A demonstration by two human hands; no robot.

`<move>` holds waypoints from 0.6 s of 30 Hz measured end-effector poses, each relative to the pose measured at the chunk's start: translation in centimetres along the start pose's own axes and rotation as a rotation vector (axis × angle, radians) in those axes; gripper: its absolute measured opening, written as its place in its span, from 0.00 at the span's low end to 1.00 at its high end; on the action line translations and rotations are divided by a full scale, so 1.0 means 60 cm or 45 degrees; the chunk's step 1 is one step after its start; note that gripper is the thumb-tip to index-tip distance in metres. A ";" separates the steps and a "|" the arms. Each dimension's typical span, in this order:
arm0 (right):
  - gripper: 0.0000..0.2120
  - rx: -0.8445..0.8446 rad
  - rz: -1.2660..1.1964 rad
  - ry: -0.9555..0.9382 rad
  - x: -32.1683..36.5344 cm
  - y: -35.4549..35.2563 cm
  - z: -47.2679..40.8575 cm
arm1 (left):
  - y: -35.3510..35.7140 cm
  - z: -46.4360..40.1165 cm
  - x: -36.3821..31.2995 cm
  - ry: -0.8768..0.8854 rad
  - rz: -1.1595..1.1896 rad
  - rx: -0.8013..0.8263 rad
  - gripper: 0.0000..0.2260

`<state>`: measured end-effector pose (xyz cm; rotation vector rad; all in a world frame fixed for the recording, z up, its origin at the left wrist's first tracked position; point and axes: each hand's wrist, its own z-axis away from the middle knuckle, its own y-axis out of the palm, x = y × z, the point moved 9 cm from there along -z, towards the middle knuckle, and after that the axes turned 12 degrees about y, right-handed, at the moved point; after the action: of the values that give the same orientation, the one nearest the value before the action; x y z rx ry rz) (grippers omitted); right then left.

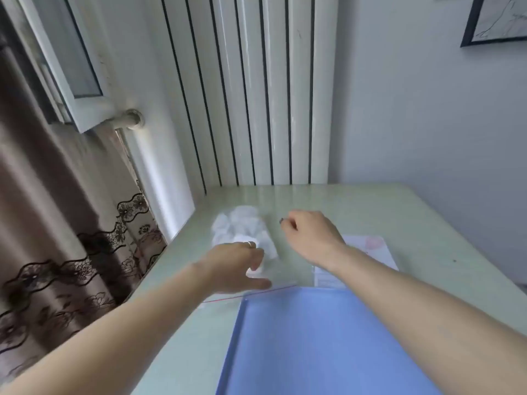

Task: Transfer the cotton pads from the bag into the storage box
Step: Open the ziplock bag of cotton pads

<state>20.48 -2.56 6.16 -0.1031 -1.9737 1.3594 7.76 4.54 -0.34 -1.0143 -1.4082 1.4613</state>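
A clear zip bag (281,286) with a red seal line lies on the pale green table (399,212). White cotton pads (242,223) are heaped inside its far end. My left hand (236,266) rests on the near part of the bag, fingers curled over a white pad; the image is blurred, so the grip is unclear. My right hand (310,232) hovers to the right of the pads with fingers loosely curled, holding nothing visible. A blue box (313,346) sits at the near edge, in front of the bag.
A white paper sheet (370,252) lies under my right forearm. A white radiator (256,95) stands behind the table, and a brown lace curtain (57,238) hangs at the left. A framed picture (496,18) hangs on the wall at the upper right.
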 end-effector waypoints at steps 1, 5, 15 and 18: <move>0.18 0.051 -0.008 0.018 -0.001 0.017 0.013 | 0.012 0.017 -0.009 0.017 -0.084 0.062 0.21; 0.21 0.329 -0.060 0.129 -0.017 0.085 0.057 | 0.047 0.052 -0.024 0.132 -0.427 0.092 0.20; 0.16 0.527 -0.184 0.276 -0.044 0.129 0.097 | 0.046 0.042 -0.040 0.198 -0.682 0.025 0.19; 0.15 0.501 -0.205 0.288 -0.050 0.129 0.096 | 0.051 0.040 -0.046 0.226 -0.590 -0.019 0.12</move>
<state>16.71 -4.98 -2.91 0.0820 -1.4692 1.5288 6.22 1.15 -3.29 -0.7408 -1.4089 0.9993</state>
